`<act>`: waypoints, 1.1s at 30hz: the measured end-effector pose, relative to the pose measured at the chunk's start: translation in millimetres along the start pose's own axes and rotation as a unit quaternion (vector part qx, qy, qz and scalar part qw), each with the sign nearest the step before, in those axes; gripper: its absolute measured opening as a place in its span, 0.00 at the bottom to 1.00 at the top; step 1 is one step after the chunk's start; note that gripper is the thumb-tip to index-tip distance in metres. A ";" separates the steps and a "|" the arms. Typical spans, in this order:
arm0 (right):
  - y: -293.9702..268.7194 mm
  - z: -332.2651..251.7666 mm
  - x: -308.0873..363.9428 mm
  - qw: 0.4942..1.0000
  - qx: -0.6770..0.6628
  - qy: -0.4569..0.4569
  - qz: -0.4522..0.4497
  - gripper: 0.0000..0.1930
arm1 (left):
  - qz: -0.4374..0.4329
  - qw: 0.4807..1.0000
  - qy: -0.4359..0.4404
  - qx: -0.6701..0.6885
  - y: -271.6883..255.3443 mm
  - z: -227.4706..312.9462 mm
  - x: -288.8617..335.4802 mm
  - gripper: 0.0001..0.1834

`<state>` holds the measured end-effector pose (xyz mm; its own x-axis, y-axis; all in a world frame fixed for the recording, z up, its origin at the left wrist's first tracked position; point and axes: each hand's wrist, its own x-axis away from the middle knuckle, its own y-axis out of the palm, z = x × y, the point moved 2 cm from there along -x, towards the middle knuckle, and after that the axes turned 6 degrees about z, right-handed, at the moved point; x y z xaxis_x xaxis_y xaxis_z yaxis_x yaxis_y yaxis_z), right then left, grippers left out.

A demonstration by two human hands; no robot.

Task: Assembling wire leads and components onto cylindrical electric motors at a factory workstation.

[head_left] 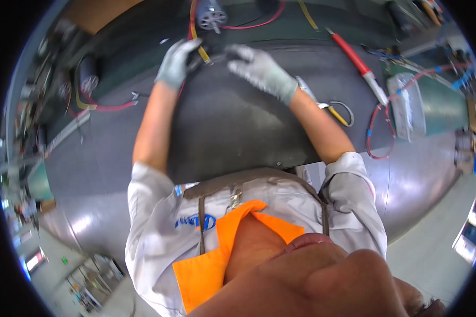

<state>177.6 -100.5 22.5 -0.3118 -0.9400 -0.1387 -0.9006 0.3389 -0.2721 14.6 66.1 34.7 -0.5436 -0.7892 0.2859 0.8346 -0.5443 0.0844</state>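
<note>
My left hand, in a pale grey work glove, is closed around a lead with a yellow sleeve and a red wire. That lead runs up to a grey cylindrical motor at the far edge of the dark mat. A dark shape by the left fingertips is too blurred to name. To the right of it, my gloved right hand hovers over the mat, its fingers reaching leftward and apart. Motion blurs its fingertips, and I see nothing held there. Behind the right wrist lies a tool with a yellow handle.
A red-handled tool with a coiled red cable lies on the right. Beside it stands a clear plastic tray. Another motor with yellow and red leads sits at left. The black mat covers the bench before me.
</note>
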 end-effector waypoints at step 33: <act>-36.9 -97.0 151.9 0.987 -0.151 0.046 0.042 0.17 | -0.098 0.986 0.001 0.137 86.4 -20.1 149.6 0.19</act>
<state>134.1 -259.6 103.8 -0.4023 -0.9136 -0.0584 -0.9155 0.4009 0.0345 3.6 -104.7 65.6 -0.6967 -0.6772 0.2367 0.7062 -0.5896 0.3919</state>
